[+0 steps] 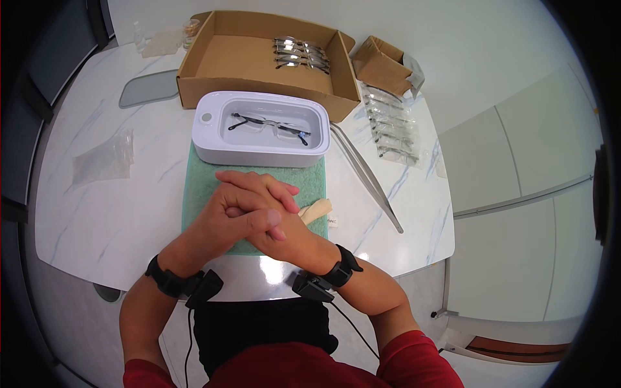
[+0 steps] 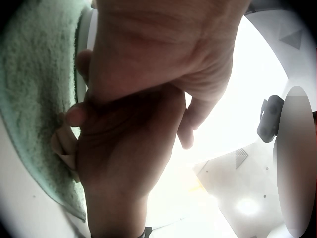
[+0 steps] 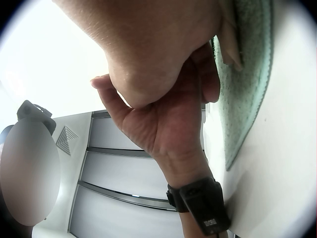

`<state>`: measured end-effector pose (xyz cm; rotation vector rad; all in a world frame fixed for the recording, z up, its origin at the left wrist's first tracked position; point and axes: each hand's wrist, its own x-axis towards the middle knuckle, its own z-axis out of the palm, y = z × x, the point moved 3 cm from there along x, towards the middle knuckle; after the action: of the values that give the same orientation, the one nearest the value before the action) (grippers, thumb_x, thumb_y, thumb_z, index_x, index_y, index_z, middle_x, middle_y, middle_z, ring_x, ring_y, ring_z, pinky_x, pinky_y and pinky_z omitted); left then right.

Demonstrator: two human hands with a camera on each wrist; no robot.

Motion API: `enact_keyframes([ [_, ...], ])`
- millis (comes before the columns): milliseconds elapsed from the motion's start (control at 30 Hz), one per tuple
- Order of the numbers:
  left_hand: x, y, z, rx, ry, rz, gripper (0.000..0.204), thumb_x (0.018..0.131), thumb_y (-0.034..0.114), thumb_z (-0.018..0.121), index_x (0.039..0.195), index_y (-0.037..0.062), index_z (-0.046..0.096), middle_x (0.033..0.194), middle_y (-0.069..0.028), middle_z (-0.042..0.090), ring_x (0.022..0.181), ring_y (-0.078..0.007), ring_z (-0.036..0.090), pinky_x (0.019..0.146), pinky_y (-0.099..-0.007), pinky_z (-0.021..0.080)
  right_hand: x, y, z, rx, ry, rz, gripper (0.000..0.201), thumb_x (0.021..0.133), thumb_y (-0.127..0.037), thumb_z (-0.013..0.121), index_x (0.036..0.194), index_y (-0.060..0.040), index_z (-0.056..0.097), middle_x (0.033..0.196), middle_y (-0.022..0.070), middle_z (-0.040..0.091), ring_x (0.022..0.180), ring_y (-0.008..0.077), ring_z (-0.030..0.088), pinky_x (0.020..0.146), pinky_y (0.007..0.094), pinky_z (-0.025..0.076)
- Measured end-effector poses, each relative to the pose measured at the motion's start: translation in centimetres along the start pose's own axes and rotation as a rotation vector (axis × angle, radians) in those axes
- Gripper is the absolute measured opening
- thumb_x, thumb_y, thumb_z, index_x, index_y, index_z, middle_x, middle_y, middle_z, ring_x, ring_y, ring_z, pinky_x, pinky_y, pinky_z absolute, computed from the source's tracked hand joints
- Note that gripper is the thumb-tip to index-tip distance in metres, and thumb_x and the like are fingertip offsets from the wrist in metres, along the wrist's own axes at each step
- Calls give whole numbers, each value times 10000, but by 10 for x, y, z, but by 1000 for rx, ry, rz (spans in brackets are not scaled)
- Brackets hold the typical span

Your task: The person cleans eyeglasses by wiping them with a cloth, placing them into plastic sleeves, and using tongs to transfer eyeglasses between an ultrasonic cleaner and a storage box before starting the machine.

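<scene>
Over the green towel (image 1: 194,194), my left hand (image 1: 226,216) and right hand (image 1: 284,223) clasp each other, fingers interlaced. The left thumb lies across the back of the right hand; part of the fingers is hidden. In the left wrist view the right palm (image 2: 124,153) shows under the left hand. Just beyond the hands stands a white ultrasonic cleaner (image 1: 259,157) without its lid. Eyeglasses (image 1: 262,121) lie in its basin, temples unfolded. A crumpled beige piece (image 1: 317,210) rests on the towel beside my right hand.
Behind the cleaner is a cardboard box (image 1: 239,48) with several eyeglasses at its right. Long tweezers (image 1: 369,178) lie to the right, near bagged eyeglasses (image 1: 391,129) and a small carton (image 1: 381,64). At left are a plastic bag (image 1: 103,158) and a grey lid (image 1: 149,88).
</scene>
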<state>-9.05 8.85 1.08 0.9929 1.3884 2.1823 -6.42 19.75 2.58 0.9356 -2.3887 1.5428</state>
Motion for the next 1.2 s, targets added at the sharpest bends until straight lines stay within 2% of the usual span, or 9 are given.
enact_keyframes([
  [167,1,1,-1,2,-4,-14,277,993,159,587,802,4,716,1039,-152,706,1191,-285,613,1163,-525,381,0,0,0,-13,9,-7,531,945,-52,551,1468,-24,460,1124,136,588,976,246,621,846,315,506],
  [233,4,2,-2,39,-102,135,272,991,151,586,805,1,717,1010,-145,710,1184,-282,616,1165,-528,380,0,0,0,-13,10,-5,533,943,-51,554,1467,-25,461,1131,138,590,984,249,623,851,317,506],
  [267,3,4,0,39,-102,135,272,991,151,586,805,1,717,1010,-145,710,1184,-282,616,1165,-528,380,0,0,0,-6,7,5,522,942,-49,553,1458,-25,471,1166,142,591,1001,256,624,858,321,508],
  [333,1,4,0,5,0,1,271,992,148,584,806,1,716,1005,-145,711,1180,-279,618,1164,-528,382,0,2,1,2,5,12,512,942,-47,553,1448,-25,481,1202,146,591,1018,263,625,865,324,509],
  [500,0,2,0,-13,3,-5,267,991,145,584,809,0,715,1027,-150,708,1184,-279,617,1164,-526,382,-1,6,2,-18,4,-26,459,945,-42,553,1402,-18,523,1377,149,546,1074,280,615,886,334,513],
  [733,0,5,1,-27,3,-49,252,992,134,582,828,-7,712,1112,-167,691,1217,-294,599,1159,-492,384,-1,6,2,-3,-8,-5,450,945,-47,557,1393,-19,531,1392,149,540,1087,281,612,891,336,513],
  [1033,0,4,2,-23,18,-30,254,992,134,585,829,-14,713,1117,-174,694,1215,-301,604,1149,-487,395,-1,5,2,17,-6,36,452,948,-56,560,1397,-22,532,1395,146,543,1082,287,613,894,344,515],
  [1133,0,2,0,-18,2,-20,256,994,135,584,830,-12,715,1116,-174,697,1210,-301,609,1149,-492,397,-1,6,3,-30,18,-46,460,947,-58,560,1405,-19,526,1379,150,549,1078,282,615,894,341,514],
  [1200,1,4,1,-22,4,-24,256,995,135,584,830,-10,715,1114,-174,698,1206,-301,611,1149,-493,398,-2,6,3,7,1,-2,464,947,-56,559,1408,-17,523,1373,152,551,1078,279,616,893,338,513],
])
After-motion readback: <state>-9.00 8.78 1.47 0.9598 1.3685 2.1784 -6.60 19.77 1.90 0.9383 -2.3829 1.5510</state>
